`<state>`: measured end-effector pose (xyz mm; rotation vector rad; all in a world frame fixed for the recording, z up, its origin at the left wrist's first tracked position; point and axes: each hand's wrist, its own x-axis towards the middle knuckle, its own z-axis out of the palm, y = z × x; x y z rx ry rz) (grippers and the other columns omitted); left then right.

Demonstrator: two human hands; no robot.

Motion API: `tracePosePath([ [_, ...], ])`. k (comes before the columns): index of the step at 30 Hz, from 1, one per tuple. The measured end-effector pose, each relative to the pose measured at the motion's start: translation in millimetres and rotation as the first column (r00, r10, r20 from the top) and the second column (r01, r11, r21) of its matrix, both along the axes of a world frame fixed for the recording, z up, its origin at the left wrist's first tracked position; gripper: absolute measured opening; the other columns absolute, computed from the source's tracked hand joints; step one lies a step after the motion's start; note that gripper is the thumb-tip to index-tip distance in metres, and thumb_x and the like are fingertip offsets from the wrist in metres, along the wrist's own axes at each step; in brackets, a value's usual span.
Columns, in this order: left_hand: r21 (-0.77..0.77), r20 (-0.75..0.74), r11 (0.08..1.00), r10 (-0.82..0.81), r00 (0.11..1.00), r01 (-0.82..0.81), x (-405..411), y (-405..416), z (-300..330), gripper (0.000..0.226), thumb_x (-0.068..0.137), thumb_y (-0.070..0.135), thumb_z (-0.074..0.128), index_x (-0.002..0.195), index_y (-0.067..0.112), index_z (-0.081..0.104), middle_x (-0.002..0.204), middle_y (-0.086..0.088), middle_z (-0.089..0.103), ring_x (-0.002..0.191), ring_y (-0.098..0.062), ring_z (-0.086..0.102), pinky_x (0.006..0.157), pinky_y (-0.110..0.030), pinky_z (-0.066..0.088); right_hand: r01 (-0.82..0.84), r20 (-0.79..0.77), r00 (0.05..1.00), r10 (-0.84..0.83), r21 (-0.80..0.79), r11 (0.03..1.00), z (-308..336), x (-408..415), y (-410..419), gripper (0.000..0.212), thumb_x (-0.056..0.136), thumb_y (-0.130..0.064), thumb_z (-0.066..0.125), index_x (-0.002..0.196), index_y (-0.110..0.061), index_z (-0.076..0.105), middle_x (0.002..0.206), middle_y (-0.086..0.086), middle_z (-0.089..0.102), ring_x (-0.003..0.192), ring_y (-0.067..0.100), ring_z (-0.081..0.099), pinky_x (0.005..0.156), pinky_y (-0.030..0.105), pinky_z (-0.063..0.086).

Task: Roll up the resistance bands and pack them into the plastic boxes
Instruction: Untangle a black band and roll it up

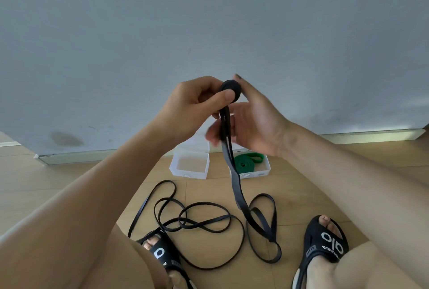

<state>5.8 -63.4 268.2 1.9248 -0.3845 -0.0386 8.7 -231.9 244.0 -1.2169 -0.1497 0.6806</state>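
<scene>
Head view looks down past two bare forearms to a wooden floor (209,191) that meets a grey wall (209,21). Both hands are raised in front of the wall. The left hand (197,103) pinches a small, tight black roll (232,89) — thumb pressed on its near face, fingers curled behind it. The right hand (253,124) sits just beside the roll with its fingers touching the roll's far side; its lower fingers are blurred, and they close loosely about the black resistance band (234,172) that hangs from the roll. That band drops as a doubled strip between the hands and runs down to the floor, where its free end lies in a long loop near the right foot.

Another black resistance band (185,221) lies in loose, crossing loops on the floor — between the feet and partly under the left sandal (162,254). The right sandal (327,240) is black with white lettering.

Against the wall's base stand two clear plastic boxes side by side. The left plastic box (189,164) is open. The right plastic box (267,168), partly hidden behind the hanging strip, holds a rolled green resistance band (248,161).
</scene>
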Motion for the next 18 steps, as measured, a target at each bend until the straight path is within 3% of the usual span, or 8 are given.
tracePosePath([
  [2,-0.01,-0.013,1.0,-0.013,1.0,0.013,0.5,5.4,1.1,0.016,0.1,0.021,0.065,0.089,0.009,0.067,0.071,-0.001,0.06,0.065,-0.013,0.055,0.066,-0.019,0.047,-0.057,0.013,0.998,0.058,-0.049,0.997,1.5,-3.9,1.5,0.086,0.1,-0.072,0.024,0.105,0.003,0.064,0.076,0.016,0.068,0.053,0.027,0.052,0.08,0.045,0.048],
  [6,-0.01,-0.003,1.0,-0.022,1.0,0.022,5.6,17.8,-1.8,0.023,0.094,0.033,0.064,0.09,0.01,0.069,0.073,0.003,0.061,0.07,-0.011,0.055,0.073,-0.023,0.046,-0.021,0.089,0.995,0.036,-0.169,0.985,8.3,-8.8,-5.0,0.077,0.1,-0.071,0.03,0.084,-0.004,0.065,0.056,0.004,0.048,0.052,0.021,0.04,0.06,0.034,0.041],
  [9,0.016,-0.007,0.999,-0.046,0.999,0.046,6.5,19.8,-3.8,0.016,0.1,0.024,0.064,0.093,0.011,0.069,0.068,0.01,0.06,0.068,-0.009,0.055,0.07,-0.019,0.045,-0.005,0.045,0.999,0.014,-0.19,0.982,7.4,-11.1,-5.6,0.067,0.098,-0.07,0.039,0.083,-0.008,0.059,0.057,0.0,0.042,0.051,0.018,0.038,0.056,0.03,0.036],
  [13,0.069,0.031,0.994,-0.085,0.996,0.083,7.0,23.1,-5.0,0.009,0.095,0.024,0.068,0.096,0.016,0.071,0.071,0.008,0.064,0.068,-0.009,0.056,0.069,-0.022,0.048,-0.04,-0.022,0.999,0.037,-0.135,0.99,6.3,-9.8,-9.5,0.07,0.092,-0.073,0.045,0.088,-0.007,0.068,0.067,0.001,0.052,0.048,0.015,0.028,0.054,0.031,0.022],
  [16,0.227,0.102,0.971,-0.101,0.99,0.076,7.4,27.6,-8.1,0.004,0.091,0.026,0.072,0.093,0.028,0.071,0.07,0.011,0.064,0.067,-0.014,0.058,0.069,-0.036,0.048,0.002,0.03,1.0,0.004,-0.203,0.979,3.9,-7.9,-10.6,0.058,0.096,-0.064,0.05,0.091,-0.011,0.071,0.072,-0.001,0.063,0.046,0.01,0.029,0.051,0.027,0.021],
  [18,0.294,0.183,0.953,-0.131,0.974,0.073,8.0,29.5,-11.0,0.011,0.091,0.017,0.075,0.096,0.025,0.07,0.078,0.014,0.066,0.073,-0.006,0.063,0.074,-0.033,0.052,0.038,0.097,0.995,-0.013,-0.258,0.965,2.0,-7.2,-12.8,0.047,0.099,-0.056,0.052,0.093,-0.014,0.071,0.076,0.0,0.068,0.046,0.01,0.03,0.049,0.024,0.024],
])
